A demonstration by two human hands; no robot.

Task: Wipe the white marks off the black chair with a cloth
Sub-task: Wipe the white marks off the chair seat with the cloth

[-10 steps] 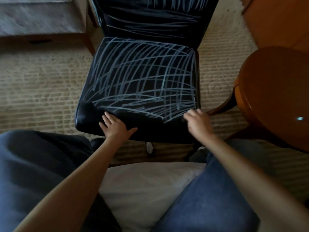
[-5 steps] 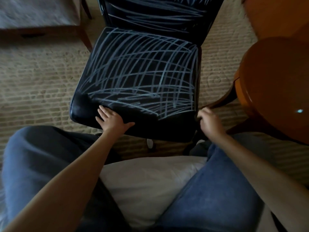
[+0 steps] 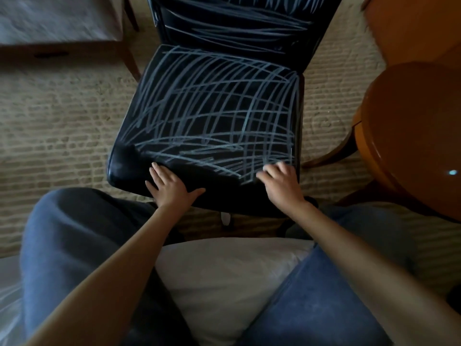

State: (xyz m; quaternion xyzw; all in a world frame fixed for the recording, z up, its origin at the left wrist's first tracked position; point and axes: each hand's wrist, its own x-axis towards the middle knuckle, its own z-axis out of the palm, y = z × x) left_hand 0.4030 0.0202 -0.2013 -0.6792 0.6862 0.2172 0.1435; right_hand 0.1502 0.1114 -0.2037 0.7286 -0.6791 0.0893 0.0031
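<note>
The chair [image 3: 212, 71] stands on the carpet [image 3: 62, 126] just before the person's knees, its back cut off at the top edge. White marks [image 3: 224, 108] cross the seat and back. The left hand [image 3: 172, 188] lies flat on the seat's front edge, fingers straight and spread. The right hand [image 3: 282, 186] rests at the front right corner, fingers bent and blurred; whether they pinch anything cannot be told. A round wooden table [image 3: 411, 133] stands to the right, a low bench [image 3: 57, 23] to the far left.

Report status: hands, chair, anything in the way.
Left hand flat on front edge of black padded chair. Right hand at front-right corner, blurred. White scribbled marks unwiped. Nothing blocking.
</note>
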